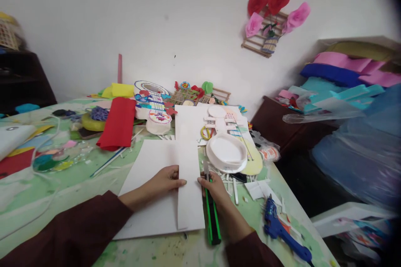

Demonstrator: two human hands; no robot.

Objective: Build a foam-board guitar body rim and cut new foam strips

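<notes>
A narrow white board strip [189, 200] stands over a larger white board sheet [147, 200]. My left hand [167, 180] is closed on the strip's left edge, thumb on its face. My right hand [216, 190] is curled at the right edge, its thumb tip touching or almost touching the strip. A green and black utility knife [212, 217] passes beneath that thumb, blade pointing away from me. The fingers behind the strip and the knife are partly hidden.
Beyond the sheet lie a round white board piece [227, 152], a decorated guitar-shaped craft [158, 121] and red folded material [117, 123]. At right sits a blue glue gun [282, 229] among white scraps [258, 190]. The table's right edge [305, 204] is close by.
</notes>
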